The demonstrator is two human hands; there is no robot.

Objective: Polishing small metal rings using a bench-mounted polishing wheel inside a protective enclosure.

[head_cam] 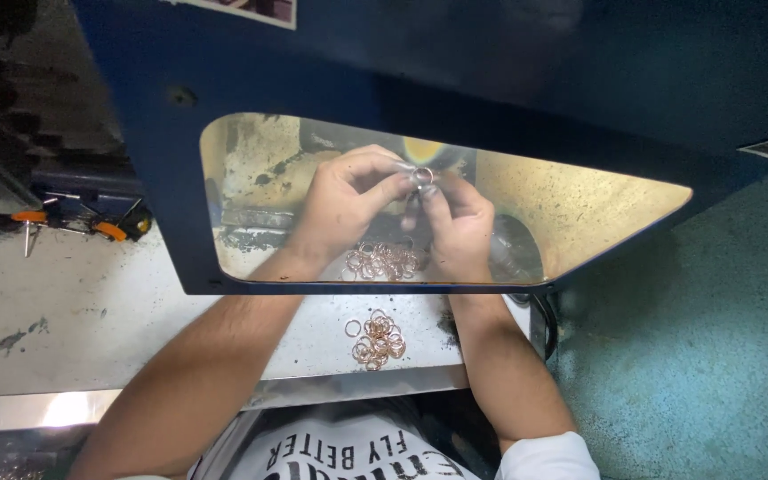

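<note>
Left hand (346, 197): behind the tinted window (580, 204) of the blue guard (402, 62), fingers closed on a small metal ring (423, 175).
Right hand (458, 222): fingers pinch the same ring from below.
Ring: between both hands, near the lit spot.
Loose rings (377, 340): a heap on the worktop (91, 302), another behind the window.
Advice: I think a firm, steady pinch is best.

2 hands (406, 204), 1 ring (423, 175) held, 2 ring piles (377, 340), 1 viewing window (580, 213)
</note>
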